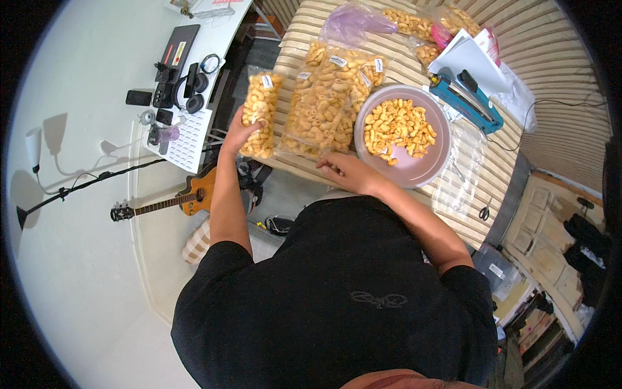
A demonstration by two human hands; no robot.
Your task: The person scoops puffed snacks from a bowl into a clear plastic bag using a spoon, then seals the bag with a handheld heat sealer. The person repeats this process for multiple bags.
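Note:
My left hand [242, 131] is wrapped round a clear bag of curly yellow snacks [262, 107], held upright at the table's left edge with a small white label near its top. Right beside it lie several more filled snack bags [315, 117], labelled the same way. My right hand [343, 170], its fingers curled, hovers by the lower edge of those bags; whether anything is between the fingers is hidden. To its right stands a pinkish plastic basin [440, 159] partly filled with loose snacks [398, 126].
Beyond the basin are a teal bag sealer [466, 104] with a cord, white papers [468, 63] and flat clear bags [461, 168]. Scissors [484, 212] lie near the right edge. Purple plastic [356, 24] sits at the back. A guitar [194, 196] and a white desk [217, 39] are at left.

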